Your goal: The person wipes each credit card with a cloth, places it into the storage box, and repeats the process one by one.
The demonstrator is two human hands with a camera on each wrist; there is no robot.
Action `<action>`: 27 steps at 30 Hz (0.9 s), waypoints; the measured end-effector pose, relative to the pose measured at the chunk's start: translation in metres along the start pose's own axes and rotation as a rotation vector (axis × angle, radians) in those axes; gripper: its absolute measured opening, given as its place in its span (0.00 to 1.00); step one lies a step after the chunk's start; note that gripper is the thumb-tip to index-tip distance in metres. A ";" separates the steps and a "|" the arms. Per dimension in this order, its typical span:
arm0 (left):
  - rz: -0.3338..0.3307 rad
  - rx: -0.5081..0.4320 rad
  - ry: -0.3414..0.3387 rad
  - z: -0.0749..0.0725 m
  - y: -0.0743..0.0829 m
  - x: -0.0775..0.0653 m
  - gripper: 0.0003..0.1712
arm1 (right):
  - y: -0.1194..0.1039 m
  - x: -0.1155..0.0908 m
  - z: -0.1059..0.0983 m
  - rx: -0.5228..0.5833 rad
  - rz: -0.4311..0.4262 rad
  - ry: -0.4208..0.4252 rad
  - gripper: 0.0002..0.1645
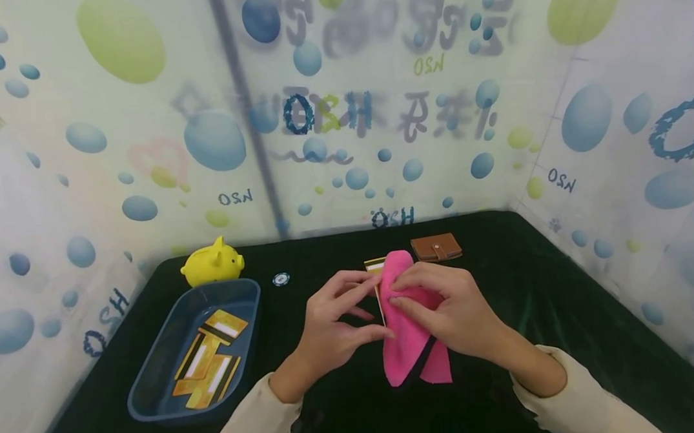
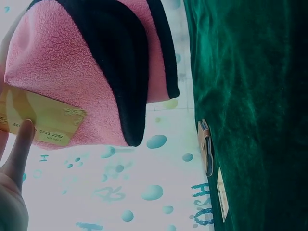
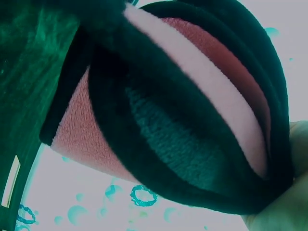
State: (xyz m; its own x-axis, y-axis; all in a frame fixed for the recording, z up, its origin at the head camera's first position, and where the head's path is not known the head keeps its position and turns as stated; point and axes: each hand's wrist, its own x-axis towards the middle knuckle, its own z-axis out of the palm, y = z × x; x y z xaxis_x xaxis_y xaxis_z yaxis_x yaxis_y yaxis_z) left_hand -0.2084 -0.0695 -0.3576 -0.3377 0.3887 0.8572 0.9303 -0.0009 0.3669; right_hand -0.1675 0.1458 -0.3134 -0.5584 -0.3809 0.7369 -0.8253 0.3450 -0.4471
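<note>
In front of me, my right hand (image 1: 452,305) pinches a folded pink fleece cloth (image 1: 407,346) between thumb and fingertips. Black edging and a dark underside show on the cloth (image 3: 178,139) in the right wrist view. My left hand (image 1: 340,320) is at the cloth's left side and holds a gold bank card (image 2: 45,115) flat against the pink face. Its thumb lies across the card's raised numbers. From the head view the held card is nearly edge-on, a thin strip beside the cloth.
Beyond the hands, another bank card (image 1: 375,264) lies on the dark green tablecloth (image 1: 332,411), near a brown wallet (image 1: 436,247). At left, a blue bin (image 1: 141,380) contains several gold cards (image 1: 208,368). Behind it stands a yellow piggy bank (image 1: 212,262), beside a poker chip (image 1: 281,279).
</note>
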 end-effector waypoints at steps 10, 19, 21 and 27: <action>0.094 0.024 0.012 0.002 0.001 0.000 0.35 | 0.000 -0.002 -0.001 -0.014 0.002 0.000 0.19; 0.212 0.076 0.043 0.002 0.003 0.003 0.33 | 0.001 -0.002 -0.003 -0.009 -0.007 0.003 0.19; 0.234 0.091 0.051 0.002 0.004 0.003 0.33 | 0.000 -0.001 -0.003 -0.008 -0.002 0.005 0.19; 0.308 0.114 0.082 0.001 0.004 0.005 0.32 | 0.001 -0.002 -0.005 -0.015 -0.004 0.013 0.19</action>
State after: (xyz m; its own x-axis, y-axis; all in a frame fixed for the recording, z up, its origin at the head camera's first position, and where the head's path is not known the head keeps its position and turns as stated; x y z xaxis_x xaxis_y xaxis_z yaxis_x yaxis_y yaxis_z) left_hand -0.2063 -0.0664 -0.3527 -0.0443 0.3111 0.9493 0.9989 -0.0020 0.0472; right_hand -0.1675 0.1508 -0.3129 -0.5538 -0.3708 0.7455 -0.8261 0.3564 -0.4364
